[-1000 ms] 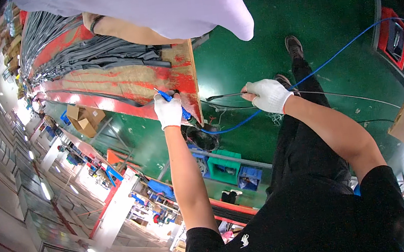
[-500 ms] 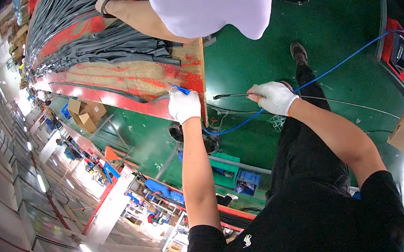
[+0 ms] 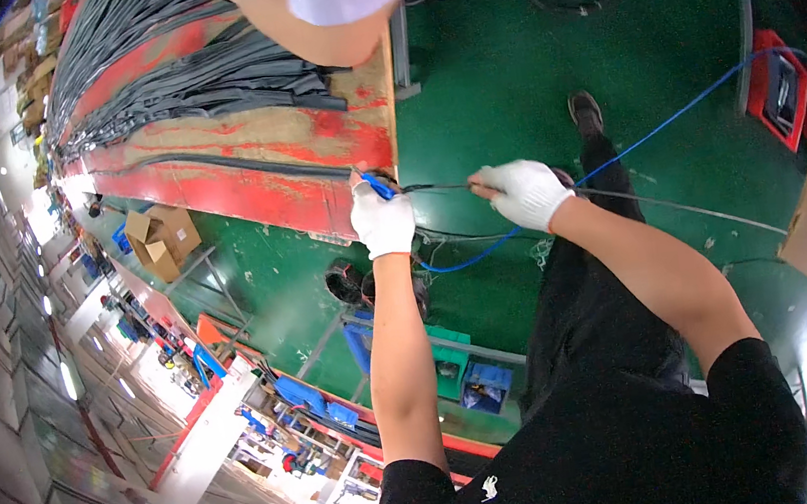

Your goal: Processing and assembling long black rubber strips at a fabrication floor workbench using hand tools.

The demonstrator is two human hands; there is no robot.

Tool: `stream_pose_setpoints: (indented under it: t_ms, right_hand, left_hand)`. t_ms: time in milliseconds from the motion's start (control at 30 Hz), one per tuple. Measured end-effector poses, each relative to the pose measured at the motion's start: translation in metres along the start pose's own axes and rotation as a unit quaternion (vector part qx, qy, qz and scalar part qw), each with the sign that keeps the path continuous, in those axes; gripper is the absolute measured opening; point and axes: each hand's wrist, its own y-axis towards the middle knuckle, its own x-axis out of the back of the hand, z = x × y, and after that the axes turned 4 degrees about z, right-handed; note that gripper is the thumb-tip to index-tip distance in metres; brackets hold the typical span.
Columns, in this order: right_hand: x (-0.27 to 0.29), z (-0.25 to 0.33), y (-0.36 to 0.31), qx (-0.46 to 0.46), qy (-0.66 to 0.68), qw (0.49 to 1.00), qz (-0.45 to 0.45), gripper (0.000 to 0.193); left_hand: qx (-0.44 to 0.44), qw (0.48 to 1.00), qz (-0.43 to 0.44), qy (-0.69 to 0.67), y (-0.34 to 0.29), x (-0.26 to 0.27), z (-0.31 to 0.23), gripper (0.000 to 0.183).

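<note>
My left hand, in a white glove with bare fingertips, is closed around a small blue tool at the table's end corner. A long flat black sleeve runs along the table up to those fingers; whether they also pinch its end is hard to see. Off the table to the right, my gloved right hand pinches a thin grey cable. Its dark front end reaches across to my left hand, and the rest trails away to the right. A blue hose loops below both hands.
Bundles of black sleeves lie on the worn red table. Across it a co-worker's arm reaches over. A cardboard box stands left, blue and green bins below, and a red case on the far right.
My right hand has moved left, bringing the cable's dark end to my left hand. The black sleeve now lies straighter, up to my left fingers. The co-worker has shifted up.
</note>
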Motion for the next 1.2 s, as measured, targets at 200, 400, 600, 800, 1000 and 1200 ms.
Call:
stream_pose_setpoints:
  t_ms: [200, 400, 600, 800, 1000, 1200]
  right_hand:
    - [-0.025, -0.007, 0.026, -0.035, -0.002, 0.999, 0.025, 0.033]
    - [-0.035, -0.009, 0.03, -0.035, 0.004, 0.999, 0.016, 0.032]
    - [-0.038, -0.004, 0.037, -0.055, -0.01, 0.998, 0.017, 0.035]
    - [-0.046, -0.006, 0.036, -0.051, -0.031, 0.998, -0.035, 0.031]
    - [-0.059, -0.007, 0.038, -0.046, -0.026, 0.996, -0.074, 0.027]
    - [-0.063, 0.007, 0.041, -0.037, -0.022, 0.996, -0.079, 0.027]
  left_hand:
    - [-0.053, 0.994, -0.007, -0.093, -0.001, 0.0, 0.004, 0.056]
    - [-0.029, 0.991, 0.006, -0.13, -0.003, 0.004, 0.002, 0.055]
    - [-0.012, 0.988, 0.002, -0.154, -0.004, 0.007, 0.006, 0.056]
    - [-0.016, 0.994, -0.036, -0.106, -0.007, 0.002, -0.012, 0.059]
    - [-0.025, 0.995, -0.09, 0.045, -0.017, 0.001, -0.04, 0.062]
    - [-0.008, 0.988, -0.071, 0.136, -0.019, 0.004, -0.063, 0.058]
